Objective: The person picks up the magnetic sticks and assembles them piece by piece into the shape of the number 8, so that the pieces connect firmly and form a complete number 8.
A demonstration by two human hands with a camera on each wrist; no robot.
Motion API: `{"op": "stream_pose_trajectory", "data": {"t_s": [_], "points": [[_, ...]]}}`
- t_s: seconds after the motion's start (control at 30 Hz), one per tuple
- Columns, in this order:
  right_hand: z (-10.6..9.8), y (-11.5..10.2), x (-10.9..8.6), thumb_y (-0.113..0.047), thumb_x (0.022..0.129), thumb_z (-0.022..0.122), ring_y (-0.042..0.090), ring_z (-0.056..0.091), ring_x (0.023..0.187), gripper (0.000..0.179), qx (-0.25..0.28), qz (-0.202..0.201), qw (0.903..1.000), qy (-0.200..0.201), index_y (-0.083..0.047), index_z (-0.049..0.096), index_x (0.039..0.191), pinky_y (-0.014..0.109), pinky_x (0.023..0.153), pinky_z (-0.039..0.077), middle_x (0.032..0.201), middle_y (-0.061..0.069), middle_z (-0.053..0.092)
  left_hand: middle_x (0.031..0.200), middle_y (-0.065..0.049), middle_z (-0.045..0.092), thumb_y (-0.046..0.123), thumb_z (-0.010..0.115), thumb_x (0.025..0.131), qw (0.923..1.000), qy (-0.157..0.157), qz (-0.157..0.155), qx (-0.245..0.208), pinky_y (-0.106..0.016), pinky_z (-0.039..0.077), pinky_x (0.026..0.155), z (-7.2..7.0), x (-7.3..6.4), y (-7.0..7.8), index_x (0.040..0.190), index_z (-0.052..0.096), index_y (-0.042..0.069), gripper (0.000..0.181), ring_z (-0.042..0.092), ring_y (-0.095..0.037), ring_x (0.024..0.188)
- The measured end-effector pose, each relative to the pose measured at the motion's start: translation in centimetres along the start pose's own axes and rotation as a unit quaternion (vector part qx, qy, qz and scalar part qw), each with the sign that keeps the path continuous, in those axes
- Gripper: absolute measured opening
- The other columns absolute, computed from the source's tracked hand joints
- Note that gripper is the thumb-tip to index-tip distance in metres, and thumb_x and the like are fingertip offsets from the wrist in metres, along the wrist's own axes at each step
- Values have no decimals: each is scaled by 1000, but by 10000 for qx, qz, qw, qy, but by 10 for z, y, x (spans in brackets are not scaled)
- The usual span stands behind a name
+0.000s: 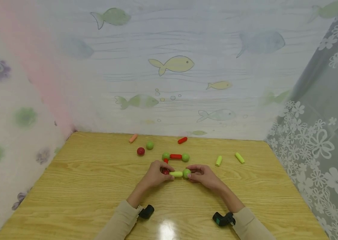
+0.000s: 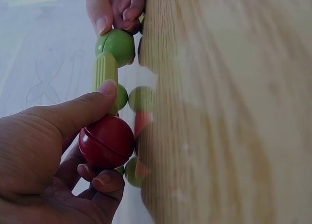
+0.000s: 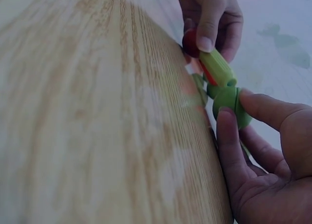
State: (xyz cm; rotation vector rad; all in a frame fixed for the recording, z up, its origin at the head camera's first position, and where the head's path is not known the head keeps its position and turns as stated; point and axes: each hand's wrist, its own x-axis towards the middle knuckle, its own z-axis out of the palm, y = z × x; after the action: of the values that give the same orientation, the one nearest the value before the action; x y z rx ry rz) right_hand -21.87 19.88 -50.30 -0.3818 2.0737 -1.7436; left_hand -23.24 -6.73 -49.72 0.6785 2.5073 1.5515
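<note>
My left hand (image 1: 153, 176) grips a dark red ball (image 2: 107, 142), with the thumb lying along a ribbed yellow-green stick (image 1: 176, 174). That stick runs from the red ball toward a green ball (image 1: 186, 173), its far end right at the ball. Thumb and fingers of my right hand (image 1: 207, 177) pinch this green ball. Behind the left fingers, a short red stick (image 1: 166, 161) leads away to another green ball (image 1: 166, 156). From there a second red stick (image 1: 175, 156) joins a further green ball (image 1: 185, 157), giving the joined pieces a U shape.
Beyond the hands on the wooden table (image 1: 82, 180) lie a loose red ball (image 1: 140, 151), a green ball (image 1: 149, 145), an orange stick (image 1: 133, 138) and a red stick (image 1: 182, 140). Two yellow-green sticks, one nearer (image 1: 218, 161), lie right. A fish-patterned curtain (image 1: 172, 100) hangs behind.
</note>
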Motion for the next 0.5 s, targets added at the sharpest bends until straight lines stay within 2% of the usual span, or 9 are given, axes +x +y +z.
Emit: {"op": "stream_pose_trajectory", "data": {"t_s": [0.07, 0.33, 0.5], "points": [[-1, 0, 0, -12, 101, 64, 12, 68, 100, 46, -2, -19, 10000, 11, 10, 52, 140, 28, 85, 58, 127, 20, 62, 95, -5, 71, 6, 86, 80, 10000, -7, -78, -4, -21, 44, 66, -1, 0, 1, 96, 81, 8, 17, 51, -11, 77], [-1, 1, 3, -13, 101, 65, 14, 68, 101, 45, -49, 12, 10000, 77, 9, 54, 139, 29, 86, 58, 126, 20, 64, 94, -7, 71, 4, 86, 79, 9999, 109, 24, 67, -21, 43, 67, -1, 5, 0, 95, 81, 4, 17, 51, -13, 78], [0, -1, 4, -13, 101, 65, 15, 68, 99, 46, 6, 27, 9999, 161, 8, 52, 140, 29, 85, 58, 126, 22, 63, 90, -7, 71, 3, 86, 79, 9999, 115, 71, 102, -21, 42, 62, -2, 9, 0, 94, 81, 4, 15, 49, -12, 72]]}}
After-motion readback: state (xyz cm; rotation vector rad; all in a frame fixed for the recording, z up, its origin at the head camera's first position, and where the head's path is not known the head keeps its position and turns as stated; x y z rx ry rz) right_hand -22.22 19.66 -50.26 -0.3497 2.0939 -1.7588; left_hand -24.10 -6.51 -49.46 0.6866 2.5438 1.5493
